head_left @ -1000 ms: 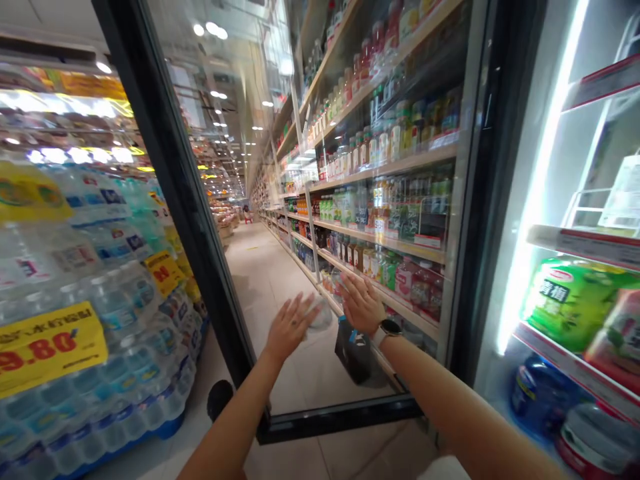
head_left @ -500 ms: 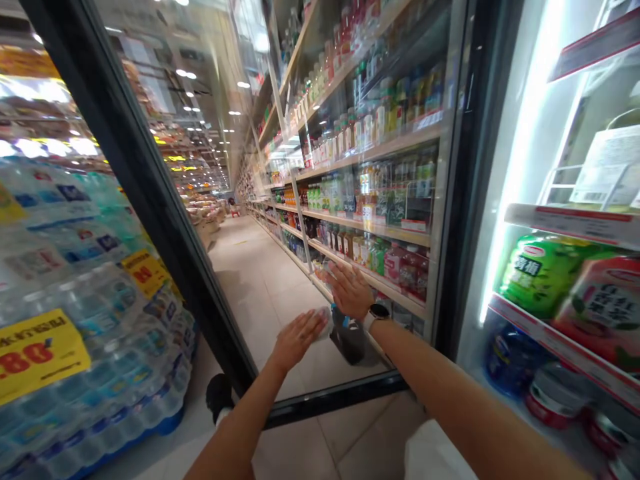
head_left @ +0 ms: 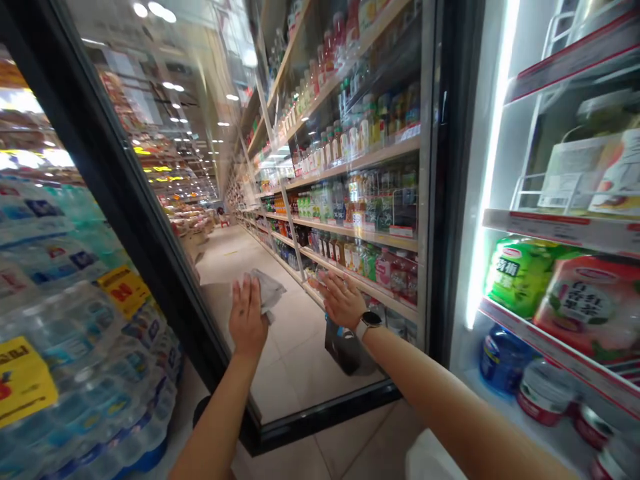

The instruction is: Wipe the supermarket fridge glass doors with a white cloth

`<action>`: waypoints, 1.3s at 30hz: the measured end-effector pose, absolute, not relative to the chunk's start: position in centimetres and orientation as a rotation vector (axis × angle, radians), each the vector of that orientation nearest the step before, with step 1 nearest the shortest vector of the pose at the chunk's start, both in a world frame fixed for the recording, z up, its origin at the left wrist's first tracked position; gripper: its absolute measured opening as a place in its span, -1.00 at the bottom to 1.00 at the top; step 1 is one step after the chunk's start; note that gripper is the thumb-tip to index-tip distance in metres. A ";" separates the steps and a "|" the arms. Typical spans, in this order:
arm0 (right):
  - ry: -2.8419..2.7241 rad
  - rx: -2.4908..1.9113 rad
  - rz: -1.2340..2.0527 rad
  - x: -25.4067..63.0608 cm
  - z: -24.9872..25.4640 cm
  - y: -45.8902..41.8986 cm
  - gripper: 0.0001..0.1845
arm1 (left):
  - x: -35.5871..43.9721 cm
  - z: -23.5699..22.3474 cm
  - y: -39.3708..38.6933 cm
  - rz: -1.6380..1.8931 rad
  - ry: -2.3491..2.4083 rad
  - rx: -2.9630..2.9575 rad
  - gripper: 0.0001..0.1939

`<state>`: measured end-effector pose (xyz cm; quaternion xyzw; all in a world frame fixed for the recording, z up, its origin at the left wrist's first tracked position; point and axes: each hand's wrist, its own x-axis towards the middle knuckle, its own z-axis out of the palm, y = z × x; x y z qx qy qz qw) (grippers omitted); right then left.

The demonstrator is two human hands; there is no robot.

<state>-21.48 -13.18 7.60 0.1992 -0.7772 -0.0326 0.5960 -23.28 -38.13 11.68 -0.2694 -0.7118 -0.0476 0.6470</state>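
A glass door (head_left: 300,200) in a black frame stands swung out in front of me. My left hand (head_left: 247,317) presses a crumpled grey cloth (head_left: 266,293) flat against the pane, and the cloth sticks out past the fingers on the right. To the right, my right hand (head_left: 341,300) rests palm-on against the same glass, fingers spread and holding nothing. A black watch (head_left: 369,323) sits on that wrist. The door's lower frame bar (head_left: 320,420) runs below both hands.
On the right, a lit cooler (head_left: 550,267) holds green and red packs on shelves. Bottled drinks on wooden shelves (head_left: 350,200) show through the glass. Wrapped water-bottle packs (head_left: 65,313) stand at left. A tiled aisle stretches ahead.
My left hand has swung upright and slid up the glass, uncovering the cloth. My right hand stays on the pane, and the whole view has shifted slightly left.
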 end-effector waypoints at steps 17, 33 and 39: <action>-1.829 0.460 -0.083 -21.2 7.5 -13.1 -0.34 | -21.3 0.4 -37.6 0.187 -1.704 -0.964 -0.37; -1.870 0.448 -0.097 -21.1 7.5 -13.1 -0.36 | -21.9 4.9 -37.1 0.088 -1.606 -0.885 -0.38; -1.859 0.458 -0.091 -21.0 7.5 -13.0 -0.36 | -21.0 -1.7 -36.5 0.209 -1.689 -1.096 -0.43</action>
